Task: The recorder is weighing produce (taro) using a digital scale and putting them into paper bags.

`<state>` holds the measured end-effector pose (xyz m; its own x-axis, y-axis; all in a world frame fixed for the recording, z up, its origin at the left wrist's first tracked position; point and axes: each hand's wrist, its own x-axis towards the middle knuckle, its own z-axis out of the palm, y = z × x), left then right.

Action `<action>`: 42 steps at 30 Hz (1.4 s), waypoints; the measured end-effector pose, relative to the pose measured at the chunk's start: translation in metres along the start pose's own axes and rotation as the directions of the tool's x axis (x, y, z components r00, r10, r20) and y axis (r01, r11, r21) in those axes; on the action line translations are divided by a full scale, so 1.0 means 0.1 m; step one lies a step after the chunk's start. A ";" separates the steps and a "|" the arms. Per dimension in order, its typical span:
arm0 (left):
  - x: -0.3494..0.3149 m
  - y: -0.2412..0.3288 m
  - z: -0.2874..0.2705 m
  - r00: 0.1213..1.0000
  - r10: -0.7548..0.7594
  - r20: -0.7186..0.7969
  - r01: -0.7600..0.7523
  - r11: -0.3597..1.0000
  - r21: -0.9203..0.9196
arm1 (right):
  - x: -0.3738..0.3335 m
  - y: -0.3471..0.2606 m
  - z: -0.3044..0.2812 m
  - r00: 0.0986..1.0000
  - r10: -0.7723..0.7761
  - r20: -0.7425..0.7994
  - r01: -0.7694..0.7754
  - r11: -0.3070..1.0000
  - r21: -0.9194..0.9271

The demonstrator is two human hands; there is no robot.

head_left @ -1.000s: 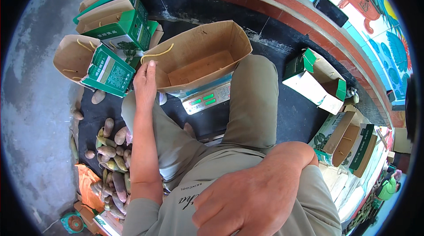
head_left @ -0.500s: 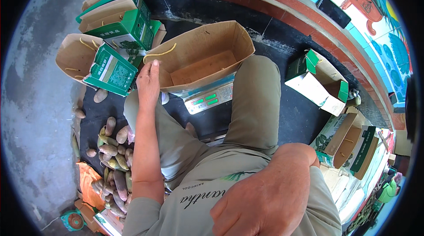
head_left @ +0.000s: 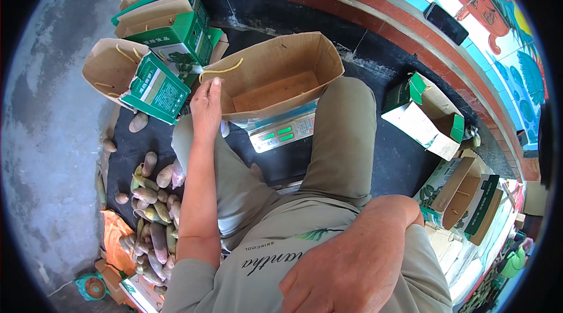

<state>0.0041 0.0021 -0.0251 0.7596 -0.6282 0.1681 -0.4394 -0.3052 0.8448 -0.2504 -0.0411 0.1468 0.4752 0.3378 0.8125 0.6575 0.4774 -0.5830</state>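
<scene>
At the near left corner of a tall, open-topped cardboard box (head_left: 267, 64), left hand (head_left: 206, 105) with thumb at the rim, just below a yellow cord handle (head_left: 226, 70); other fingers curled and mostly hidden, so impossible to tell a firm clamp from a light touch. Close to the camera, over the lap, right hand (head_left: 346, 272) loosely curled, fingers together, undersides out of sight; impossible to tell if holding anything. Box just beyond the knees, seemingly on a digital scale (head_left: 267, 142) with lit green displays; inner walls plain brown, slightly scuffed. To the left, green carton (head_left: 155, 93) with white printed characters. On the grey-green shirt (head_left: 258, 283), dark script lettering. Farther left, heap of purple-brown and greenish tubers (head_left: 158, 241). Upper right, reddish lettered panel (head_left: 478, 5) on a painted wall.
</scene>
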 end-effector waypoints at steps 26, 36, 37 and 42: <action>-0.39 0.04 -0.18 0.953 0.135 -0.273 -0.255 0.844 -0.473 | 0.03 -0.08 0.22 0.976 0.098 0.192 -0.128 0.980 0.151; -0.77 -0.51 -0.94 0.843 -0.070 -0.533 -0.145 0.925 -0.351 | -0.34 0.16 -0.16 0.967 0.214 -0.139 -0.226 0.971 -0.079; -0.84 -0.68 -0.96 0.843 -0.087 -0.531 -0.085 0.953 -0.291 | -0.44 0.19 -0.21 0.927 0.257 -0.275 -0.293 0.951 -0.098; -1.41 -1.55 -1.07 0.779 -0.282 -0.560 0.253 0.959 -0.130 | -0.77 0.39 -0.48 0.688 0.409 -0.599 -0.600 0.785 -0.153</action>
<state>0.0164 0.2145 -0.1251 0.9841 -0.0029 0.1774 -0.1666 -0.3588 0.9184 -0.2332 -0.0873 0.0606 0.9464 -0.0581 0.3177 0.3206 0.0478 -0.9460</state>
